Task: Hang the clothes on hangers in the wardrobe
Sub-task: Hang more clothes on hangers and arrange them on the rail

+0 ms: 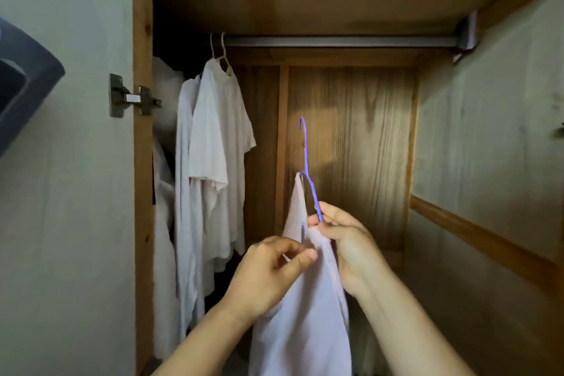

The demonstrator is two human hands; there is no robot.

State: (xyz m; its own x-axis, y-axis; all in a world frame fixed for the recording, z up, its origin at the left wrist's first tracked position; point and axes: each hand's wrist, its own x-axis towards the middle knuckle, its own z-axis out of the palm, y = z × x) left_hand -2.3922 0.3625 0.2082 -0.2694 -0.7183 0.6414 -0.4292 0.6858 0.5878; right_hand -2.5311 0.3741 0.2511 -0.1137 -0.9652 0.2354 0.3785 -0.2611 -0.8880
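Inside the wooden wardrobe [351, 137], white shirts [216, 143] hang from a grey metal rail [335, 40]. My right hand [345, 241] pinches the purple wire hanger [306, 162]; my left hand [268, 275] pinches its pale lilac shirt [305, 323].

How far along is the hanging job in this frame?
Done: white shirts already hang from the rail at its left end. In hand: the right hand holds a purple hanger while the left hand pinches a white garment draped on it. Left: hooking it onto the rail.
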